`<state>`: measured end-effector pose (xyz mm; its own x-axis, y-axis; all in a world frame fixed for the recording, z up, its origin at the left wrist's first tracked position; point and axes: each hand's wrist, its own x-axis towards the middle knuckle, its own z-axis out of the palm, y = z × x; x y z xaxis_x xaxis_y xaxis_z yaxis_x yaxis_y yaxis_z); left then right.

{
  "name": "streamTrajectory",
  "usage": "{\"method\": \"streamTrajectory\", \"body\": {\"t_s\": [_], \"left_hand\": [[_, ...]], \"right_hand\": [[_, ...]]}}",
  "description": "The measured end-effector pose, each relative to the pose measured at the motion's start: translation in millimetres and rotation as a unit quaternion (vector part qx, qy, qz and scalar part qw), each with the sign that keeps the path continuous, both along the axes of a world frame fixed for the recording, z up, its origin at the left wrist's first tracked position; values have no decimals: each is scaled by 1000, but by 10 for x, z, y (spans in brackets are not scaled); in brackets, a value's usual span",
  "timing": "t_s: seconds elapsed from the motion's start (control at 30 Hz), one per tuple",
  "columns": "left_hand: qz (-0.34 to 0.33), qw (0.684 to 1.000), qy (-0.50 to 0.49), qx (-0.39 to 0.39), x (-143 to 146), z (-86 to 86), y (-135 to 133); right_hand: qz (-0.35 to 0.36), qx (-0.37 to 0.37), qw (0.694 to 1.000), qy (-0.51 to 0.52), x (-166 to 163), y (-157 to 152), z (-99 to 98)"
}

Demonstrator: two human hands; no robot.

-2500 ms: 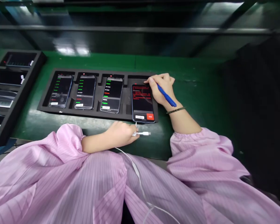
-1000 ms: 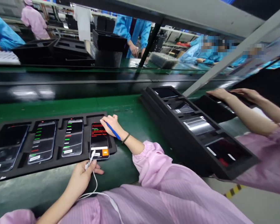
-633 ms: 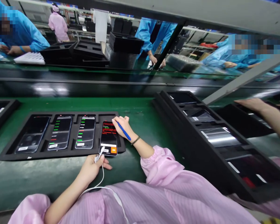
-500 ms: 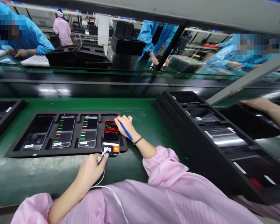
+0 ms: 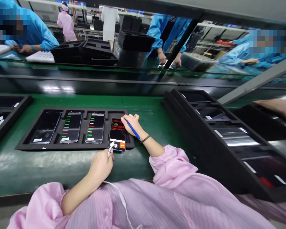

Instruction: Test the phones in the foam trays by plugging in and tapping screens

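Observation:
A smartphone [image 5: 117,135] with red text and an orange button on its screen lies tilted over the right-end slot of a black foam tray [image 5: 78,146]. My left hand [image 5: 100,165] pinches a white cable [image 5: 120,194] by its plug end [image 5: 111,148], which overlaps the phone's lower edge; whether it is plugged in I cannot tell. At the phone's upper right edge is my right hand [image 5: 132,125], fingers curled, with a blue pen [image 5: 134,130] held in it along the wrist. Three more phones [image 5: 94,128] lie in the tray's other slots, two with lit text lists.
On the right stands a stack of black trays [image 5: 228,127] with several devices in them. Another tray [image 5: 26,103] is at the left edge. A person's hand [image 5: 276,106] rests at far right. Beyond a dark rail, people in blue work; a slanted grey bar [image 5: 252,79] crosses the right side.
The whole view has shifted, so the tray and both hands appear slightly higher and farther right. Both hands keep their places at the phone.

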<state>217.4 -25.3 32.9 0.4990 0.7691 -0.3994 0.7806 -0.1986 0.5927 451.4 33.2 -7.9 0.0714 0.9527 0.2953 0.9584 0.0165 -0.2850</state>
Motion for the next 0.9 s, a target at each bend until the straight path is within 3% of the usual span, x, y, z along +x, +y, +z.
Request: {"method": "streamTrajectory", "body": {"t_s": [0.17, 0.3, 0.37, 0.4, 0.47, 0.53, 0.57, 0.73, 0.9], "left_hand": [[14, 997, -59, -36, 8, -45, 64], [-7, 1000, -26, 5, -211, 157, 115], [-34, 994, -99, 12, -428, 310, 114], [-75, 983, -168, -26, -547, 385, 104], [-191, 923, -291, -163, -770, 502, 76], [-268, 867, -323, -268, -940, 555, 56], [-279, 862, -314, -284, -1001, 557, 54], [-267, 890, -272, -252, -1149, 424, 94], [-206, 892, -361, -180, -1147, 313, 126]], "right_hand": [[-6, 12, 1000, 19, 39, 10, -42], [-31, 49, 997, 60, 95, -19, -109], [-50, 81, 992, 87, 145, -41, -133], [-60, 98, 988, 100, 175, -51, -139], [-80, 132, 980, 124, 238, -63, -137], [-95, 158, 972, 144, 293, -65, -127], [-101, 168, 969, 152, 314, -62, -122], [-128, 192, 954, 190, 356, -54, -123], [-152, 194, 943, 226, 318, -81, -147]]}}
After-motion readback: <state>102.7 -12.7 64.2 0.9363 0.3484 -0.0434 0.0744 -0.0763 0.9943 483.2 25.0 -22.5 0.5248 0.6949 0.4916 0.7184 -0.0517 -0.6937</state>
